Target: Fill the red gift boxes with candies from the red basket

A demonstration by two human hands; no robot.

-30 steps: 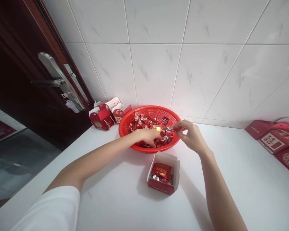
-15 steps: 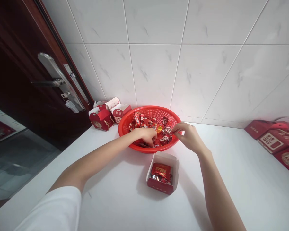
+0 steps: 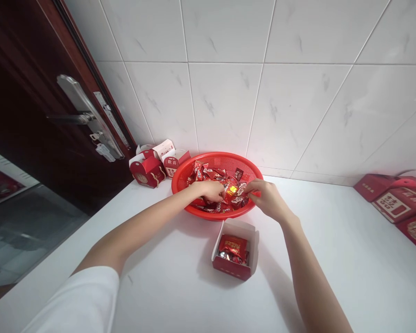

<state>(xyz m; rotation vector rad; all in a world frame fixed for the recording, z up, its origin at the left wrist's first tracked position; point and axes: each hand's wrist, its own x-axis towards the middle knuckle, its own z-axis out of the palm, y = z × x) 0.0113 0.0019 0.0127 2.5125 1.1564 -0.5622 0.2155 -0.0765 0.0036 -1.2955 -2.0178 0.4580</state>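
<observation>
A red plastic basket (image 3: 235, 158) with perforated walls holds a heap of wrapped candies (image 3: 208, 173), mostly red. My left hand (image 3: 211, 190) reaches over its near-left side, fingers closed on a red and gold wrapped candy (image 3: 232, 188) in the heap. At the right rim, my right hand (image 3: 267, 200) pinches at a dark red candy with white lettering (image 3: 241, 188); the fingertips partly hide the hold. In front of the basket stands an open red box (image 3: 231, 268) with white inner walls. Inside it lies a large red wrapped candy (image 3: 234, 244) over smaller shiny ones.
Small red gift boxes (image 3: 148, 172) with cord handles stand left of the basket by the wall. More closed red boxes (image 3: 395, 203) sit at the right on the white table (image 3: 159, 286). A tiled wall (image 3: 225, 106) rises behind; a dark door (image 3: 27, 92) with keys is at left.
My right hand has moved slightly left over the basket rim, its fingers closing at the candies. My left hand has shifted a little upward, and the red and gold candy beside its fingers shows more.
</observation>
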